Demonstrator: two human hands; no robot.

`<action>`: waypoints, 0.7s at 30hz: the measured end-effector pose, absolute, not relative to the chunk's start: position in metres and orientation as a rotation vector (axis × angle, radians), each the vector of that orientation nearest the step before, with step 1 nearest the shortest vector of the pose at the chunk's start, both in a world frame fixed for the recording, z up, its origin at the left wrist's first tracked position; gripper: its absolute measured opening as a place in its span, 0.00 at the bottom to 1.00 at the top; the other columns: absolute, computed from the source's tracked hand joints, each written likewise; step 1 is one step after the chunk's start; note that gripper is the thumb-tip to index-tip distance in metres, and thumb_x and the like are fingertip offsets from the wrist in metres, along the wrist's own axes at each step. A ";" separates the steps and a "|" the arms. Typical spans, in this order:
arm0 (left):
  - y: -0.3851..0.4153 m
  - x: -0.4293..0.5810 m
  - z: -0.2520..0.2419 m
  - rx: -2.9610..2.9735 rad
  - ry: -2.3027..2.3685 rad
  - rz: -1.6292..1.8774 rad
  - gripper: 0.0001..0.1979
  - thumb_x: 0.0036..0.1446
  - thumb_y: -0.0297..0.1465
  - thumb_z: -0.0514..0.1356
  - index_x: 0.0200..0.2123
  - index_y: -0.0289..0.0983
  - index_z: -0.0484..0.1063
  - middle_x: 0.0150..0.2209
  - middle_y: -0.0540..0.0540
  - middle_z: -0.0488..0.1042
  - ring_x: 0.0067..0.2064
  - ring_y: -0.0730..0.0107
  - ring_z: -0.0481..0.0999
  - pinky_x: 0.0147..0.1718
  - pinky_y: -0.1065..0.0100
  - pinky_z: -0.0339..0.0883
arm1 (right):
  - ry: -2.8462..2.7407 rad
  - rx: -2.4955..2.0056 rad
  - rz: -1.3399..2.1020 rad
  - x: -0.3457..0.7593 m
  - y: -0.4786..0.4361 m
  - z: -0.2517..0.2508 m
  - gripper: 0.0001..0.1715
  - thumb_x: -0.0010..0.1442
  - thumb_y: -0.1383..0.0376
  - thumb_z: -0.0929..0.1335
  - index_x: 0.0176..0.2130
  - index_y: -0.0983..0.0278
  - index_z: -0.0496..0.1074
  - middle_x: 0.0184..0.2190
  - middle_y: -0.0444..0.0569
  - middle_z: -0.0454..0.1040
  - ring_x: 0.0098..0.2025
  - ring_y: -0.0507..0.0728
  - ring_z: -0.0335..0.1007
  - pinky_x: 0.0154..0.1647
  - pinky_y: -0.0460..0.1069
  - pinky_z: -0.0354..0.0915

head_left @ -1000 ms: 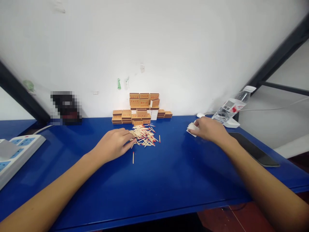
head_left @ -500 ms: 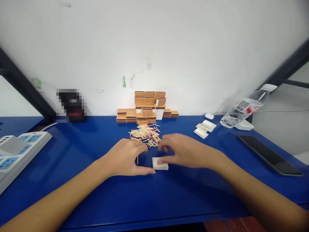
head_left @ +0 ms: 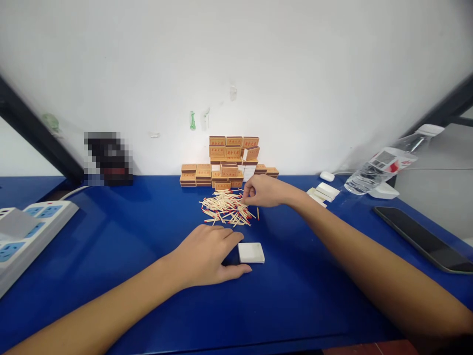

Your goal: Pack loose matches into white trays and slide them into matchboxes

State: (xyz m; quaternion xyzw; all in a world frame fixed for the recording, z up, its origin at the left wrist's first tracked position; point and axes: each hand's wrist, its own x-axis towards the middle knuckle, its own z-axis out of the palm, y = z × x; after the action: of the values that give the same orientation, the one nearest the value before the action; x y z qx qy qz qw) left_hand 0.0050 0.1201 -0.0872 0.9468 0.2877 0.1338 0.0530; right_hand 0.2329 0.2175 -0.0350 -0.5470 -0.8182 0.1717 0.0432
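A small white inner matchbox tray (head_left: 251, 252) lies on the blue table (head_left: 303, 296) in front of me. My left hand (head_left: 207, 254) rests flat beside it, thumb and fingers lightly touching its left edge. My right hand (head_left: 260, 191) reaches forward to the right edge of a loose pile of red-tipped matches (head_left: 226, 211), fingers pinched together at the pile; whether a match is between them I cannot make out. One stray match (head_left: 257, 213) lies just right of the pile.
Orange matchboxes (head_left: 229, 162) are stacked against the white wall. More white trays (head_left: 323, 192) lie at the right, near a tilted water bottle (head_left: 388, 162) and a black phone (head_left: 424, 240). A power strip (head_left: 25, 231) sits at the left edge.
My right hand fetched a white tray from the right, set it down in front of me, then moved forward to the match pile. My left hand shifted back from the pile to the tray.
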 end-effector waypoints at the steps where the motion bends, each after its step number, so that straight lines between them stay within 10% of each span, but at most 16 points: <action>1: 0.120 0.005 -0.087 2.877 0.872 0.397 0.22 0.64 0.48 0.64 0.52 0.37 0.75 0.40 0.45 0.83 0.39 0.53 0.84 0.36 0.57 0.74 | -2.512 -1.682 0.542 0.231 0.217 -0.035 0.07 0.55 0.62 0.74 0.31 0.65 0.80 0.29 0.50 0.80 0.29 0.55 0.71 0.29 0.50 0.61; 21: 0.123 0.003 -0.087 2.943 0.860 0.334 0.18 0.68 0.48 0.60 0.45 0.38 0.75 0.35 0.48 0.79 0.36 0.58 0.81 0.31 0.62 0.66 | -2.595 -1.581 0.682 0.263 0.221 -0.043 0.12 0.59 0.59 0.70 0.31 0.64 0.77 0.26 0.47 0.77 0.28 0.53 0.67 0.29 0.50 0.58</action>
State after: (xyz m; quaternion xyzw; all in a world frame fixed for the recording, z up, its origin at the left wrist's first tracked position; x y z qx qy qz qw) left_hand 0.0028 0.1226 -0.0874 0.9538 0.2786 0.1084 0.0289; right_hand 0.2633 0.2209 -0.0435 -0.5076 -0.8331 0.2191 0.0138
